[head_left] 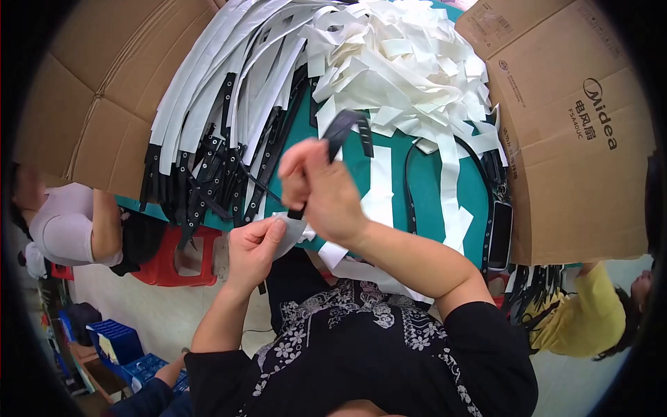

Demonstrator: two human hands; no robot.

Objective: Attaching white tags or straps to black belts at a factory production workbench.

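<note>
Black strap (345, 128), narrow and flexible, loops above a green table (431, 201) near the middle of the view. Leftmost lies brown corrugated cardboard (104, 90), then a fan of long straps in white wrapping (208, 104) with dark punched ends. The left hand (253, 247) pinches a white strip (295, 233), apparently peeling it from the strap's lower end. The right hand (323, 191) is closed around the strap's middle. Farther right sit a heap of crumpled white strips (410, 62) and a brown carton (577, 139).
</note>
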